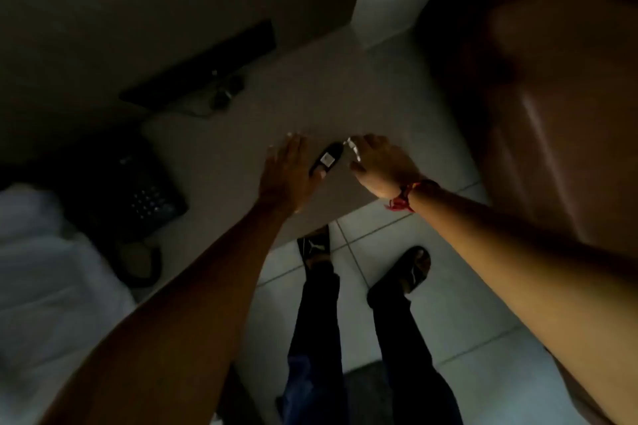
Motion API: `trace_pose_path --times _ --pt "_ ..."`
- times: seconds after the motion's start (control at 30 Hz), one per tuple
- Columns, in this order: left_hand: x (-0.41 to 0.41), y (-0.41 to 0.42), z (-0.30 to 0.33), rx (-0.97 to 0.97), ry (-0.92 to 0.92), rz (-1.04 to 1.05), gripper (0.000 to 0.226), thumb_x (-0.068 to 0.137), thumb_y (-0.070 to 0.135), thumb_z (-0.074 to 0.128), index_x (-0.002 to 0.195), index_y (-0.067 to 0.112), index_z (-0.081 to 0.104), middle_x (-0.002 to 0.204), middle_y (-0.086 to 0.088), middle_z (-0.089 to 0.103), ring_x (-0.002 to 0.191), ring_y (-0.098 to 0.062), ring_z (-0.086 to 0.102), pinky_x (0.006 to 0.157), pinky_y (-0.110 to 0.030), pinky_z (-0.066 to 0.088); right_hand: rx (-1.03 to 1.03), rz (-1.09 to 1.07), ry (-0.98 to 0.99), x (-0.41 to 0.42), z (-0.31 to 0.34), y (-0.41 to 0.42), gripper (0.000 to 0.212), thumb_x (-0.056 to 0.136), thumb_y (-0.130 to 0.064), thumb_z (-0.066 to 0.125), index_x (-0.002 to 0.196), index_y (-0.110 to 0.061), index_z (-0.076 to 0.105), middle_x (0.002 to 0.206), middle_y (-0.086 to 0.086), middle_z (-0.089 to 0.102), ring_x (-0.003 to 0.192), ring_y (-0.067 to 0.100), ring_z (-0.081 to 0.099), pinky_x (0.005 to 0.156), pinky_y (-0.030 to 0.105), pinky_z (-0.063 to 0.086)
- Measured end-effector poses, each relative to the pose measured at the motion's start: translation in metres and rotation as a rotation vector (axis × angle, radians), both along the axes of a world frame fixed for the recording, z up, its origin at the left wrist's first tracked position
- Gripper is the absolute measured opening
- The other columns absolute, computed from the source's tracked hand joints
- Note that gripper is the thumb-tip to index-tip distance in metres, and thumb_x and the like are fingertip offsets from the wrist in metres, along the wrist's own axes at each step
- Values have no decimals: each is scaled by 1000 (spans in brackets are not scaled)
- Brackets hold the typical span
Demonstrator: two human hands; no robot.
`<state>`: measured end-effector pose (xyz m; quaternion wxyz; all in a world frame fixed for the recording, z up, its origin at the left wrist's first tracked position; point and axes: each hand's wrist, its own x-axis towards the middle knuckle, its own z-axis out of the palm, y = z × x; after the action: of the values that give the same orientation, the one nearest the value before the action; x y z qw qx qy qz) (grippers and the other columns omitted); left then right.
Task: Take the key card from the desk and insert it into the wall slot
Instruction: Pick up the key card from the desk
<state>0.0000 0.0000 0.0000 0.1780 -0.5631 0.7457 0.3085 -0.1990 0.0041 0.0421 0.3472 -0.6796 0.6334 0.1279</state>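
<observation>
One pale desk [345,86] bears two hands: the left hand [290,172] lies flat, fingers spread, gripping nothing, the right hand [379,166] curls, its hold unclear, and between them one dark key card [326,158] points away-right.

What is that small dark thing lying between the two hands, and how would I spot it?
Find the pale desk in the dim room, then the two hands on its near edge. Between the left hand and right hand lies a small dark oblong object; its pale square patch sets it apart.
</observation>
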Motion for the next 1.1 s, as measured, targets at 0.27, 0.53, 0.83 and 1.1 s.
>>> trace_pose_path --times 0.27,0.53,0.83,1.1 --pt "24 32 -62 -175 -5 47 91 106 64 39 169 7 8 179 -13 3 167 -32 5 134 -59 11 -258 -125 52 19 -53 6 39 100 -16 52 138 -7 55 138 19 56 126 35 54 99 47 55" --pt "24 48 -100 -365 -56 54 107 97 83 29 169 6 13 178 -14 13 166 -31 12 133 -61 13 -370 -188 64 31 -78 -6 37 95 -10 54 132 -6 59 137 19 57 127 36 52 106 46 49" --pt "21 54 -115 -465 -97 56 108 95 86 28 168 7 18 177 -14 18 165 -30 18 132 -60 18 -426 -267 78 29 -98 -11 29 93 -16 61 121 -10 65 133 15 60 125 34 54 100 42 52" --pt "21 55 -117 -502 -96 50 107 96 84 28 168 6 19 177 -14 19 165 -30 19 132 -61 19 -423 -295 47 22 -100 -16 24 93 -15 65 117 -10 67 131 15 61 125 34 54 96 40 55"
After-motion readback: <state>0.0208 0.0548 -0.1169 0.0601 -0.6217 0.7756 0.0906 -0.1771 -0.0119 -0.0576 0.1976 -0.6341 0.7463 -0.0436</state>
